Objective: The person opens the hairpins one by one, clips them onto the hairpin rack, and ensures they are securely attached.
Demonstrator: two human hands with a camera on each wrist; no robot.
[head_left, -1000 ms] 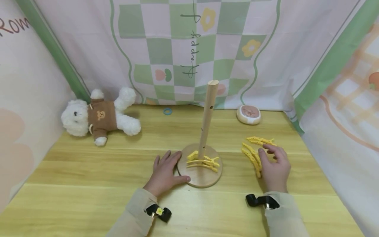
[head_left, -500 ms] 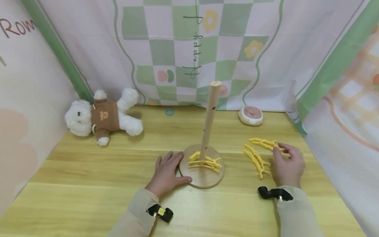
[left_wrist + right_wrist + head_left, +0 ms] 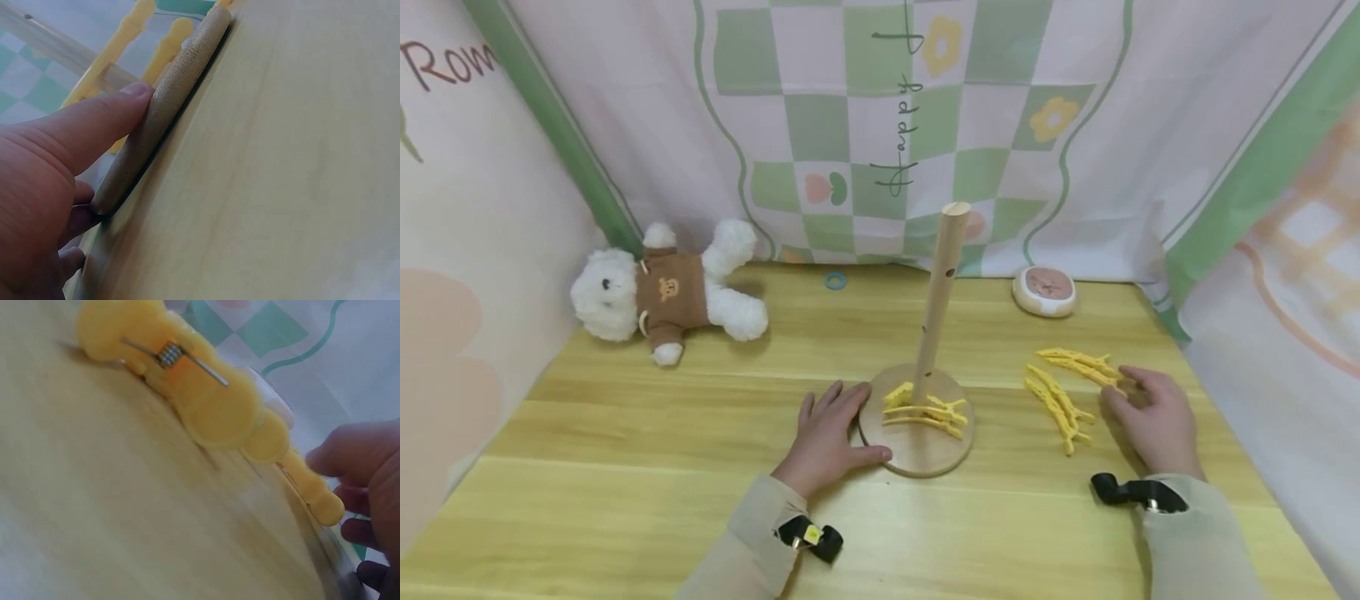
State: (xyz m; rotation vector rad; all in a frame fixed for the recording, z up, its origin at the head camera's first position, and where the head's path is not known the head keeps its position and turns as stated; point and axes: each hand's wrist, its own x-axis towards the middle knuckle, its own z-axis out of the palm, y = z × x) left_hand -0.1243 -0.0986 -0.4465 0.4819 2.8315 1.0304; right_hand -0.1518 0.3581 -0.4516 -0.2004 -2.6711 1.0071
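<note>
My left hand (image 3: 826, 442) rests at the left rim of a round wooden base (image 3: 917, 460), its thumb and spread fingers touching the edge; in the left wrist view, the thumb (image 3: 109, 119) presses the rim. An upright wooden post (image 3: 942, 283) rises from the base. Several yellow plastic clips (image 3: 925, 421) lie around its foot. To the right, one group of yellow clips (image 3: 1058, 408) lies by another (image 3: 1075, 363). Beside the latter's near end is my right hand (image 3: 1161, 417), thumb and fingers apart and loosely bent. A clip (image 3: 212, 394) close to the right wrist camera shows a metal coil spring.
A white plush toy (image 3: 673, 292) in a brown shirt lies at the back left. A blue ring (image 3: 835, 281) and a rounded white device (image 3: 1045, 292) are near the back curtain (image 3: 820, 125). The wooden table (image 3: 625, 500) has fabric walls on three sides.
My right hand has moved right, from the nearer clip group to the end of the farther one. The left hand stays at the base. The view has shifted slightly.
</note>
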